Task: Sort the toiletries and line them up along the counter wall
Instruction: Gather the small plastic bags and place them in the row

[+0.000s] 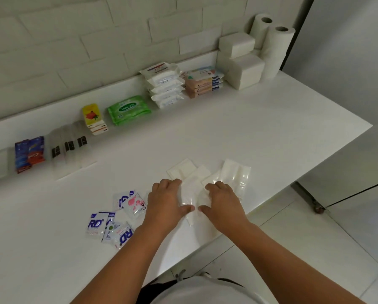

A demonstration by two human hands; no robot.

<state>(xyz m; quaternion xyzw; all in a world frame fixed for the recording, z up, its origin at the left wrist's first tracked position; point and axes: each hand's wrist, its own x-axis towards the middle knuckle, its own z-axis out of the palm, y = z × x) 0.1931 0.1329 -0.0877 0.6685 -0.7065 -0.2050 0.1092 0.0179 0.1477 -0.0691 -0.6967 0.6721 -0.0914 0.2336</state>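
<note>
The slick film is the likely trouble: the clear-wrapped white packets (191,195) could slip over one another and fan out if squeezed unevenly, and the counter (271,128) edge runs just beside the right wrist, so a loose one may slide off to the floor. The left hand (168,200) grips the bunch's left side and the right hand (224,200) its right, fingers curled over the far edge, thumbs nearly meeting at the near edge. The bunch lies directly between the palms. Printed sachets (109,224) lie scattered just left of the left hand. More white packets (235,172) overlap just beyond the fingertips. Well apart, along the wall, stand toothpaste boxes (30,153), toothbrush packs (68,145), green Sanicare wipes (128,109), stacked wipe packs (165,86) and paper rolls (275,47)
</note>
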